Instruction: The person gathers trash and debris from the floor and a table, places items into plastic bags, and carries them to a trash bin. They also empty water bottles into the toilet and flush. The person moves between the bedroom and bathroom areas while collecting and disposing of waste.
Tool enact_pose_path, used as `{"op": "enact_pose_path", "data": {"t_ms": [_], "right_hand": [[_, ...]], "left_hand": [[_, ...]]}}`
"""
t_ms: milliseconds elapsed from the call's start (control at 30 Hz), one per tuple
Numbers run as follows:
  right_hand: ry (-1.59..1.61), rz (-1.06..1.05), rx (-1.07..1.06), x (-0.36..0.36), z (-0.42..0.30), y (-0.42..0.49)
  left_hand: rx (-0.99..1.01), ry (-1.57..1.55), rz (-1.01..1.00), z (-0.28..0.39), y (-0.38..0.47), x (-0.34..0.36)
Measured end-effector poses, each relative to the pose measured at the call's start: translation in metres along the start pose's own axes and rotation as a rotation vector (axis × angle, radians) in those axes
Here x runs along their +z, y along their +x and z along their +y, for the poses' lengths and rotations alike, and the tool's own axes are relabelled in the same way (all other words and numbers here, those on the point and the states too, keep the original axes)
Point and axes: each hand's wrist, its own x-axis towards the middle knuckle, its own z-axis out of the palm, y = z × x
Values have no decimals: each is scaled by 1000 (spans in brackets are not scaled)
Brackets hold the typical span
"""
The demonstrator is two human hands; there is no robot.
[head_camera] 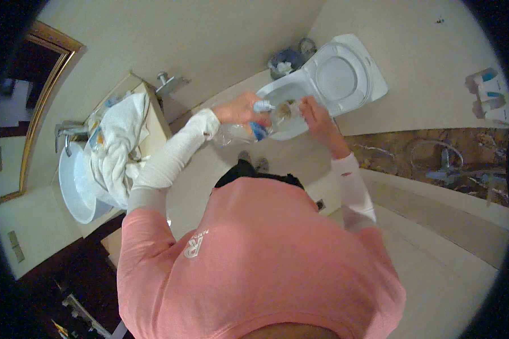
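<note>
My left hand (244,111) is closed around small white-and-blue items (261,130), perhaps packets or bottles, with a clear plastic bag (231,134) hanging below it. My right hand (316,118) is raised to the right, its fingertips pinched at the edge of a clear, see-through thing (283,111) with something brownish in or behind it. That thing spans the gap between both hands; whether it is a bag or a cup I cannot tell. Both hands are above the bowl of a white toilet (275,87), whose seat and lid (337,74) are raised.
A lined waste bin (285,61) stands beside the toilet. On the left, white towels (121,135) lie over a counter and a white basin (74,186) with a chrome faucet (68,135). A paper holder (165,82) is on the wall. A bathtub's edge (428,224) runs along the right.
</note>
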Motion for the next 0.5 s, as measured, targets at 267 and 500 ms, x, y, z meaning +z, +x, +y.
{"op": "enact_pose_path", "data": {"t_ms": [267,500], "right_hand": [[-90,125,103,41,35,-14],[175,-37,386,-1,34,17]], "left_hand": [[166,706,175,-14,13,5],[375,882,396,3,43,15]]}}
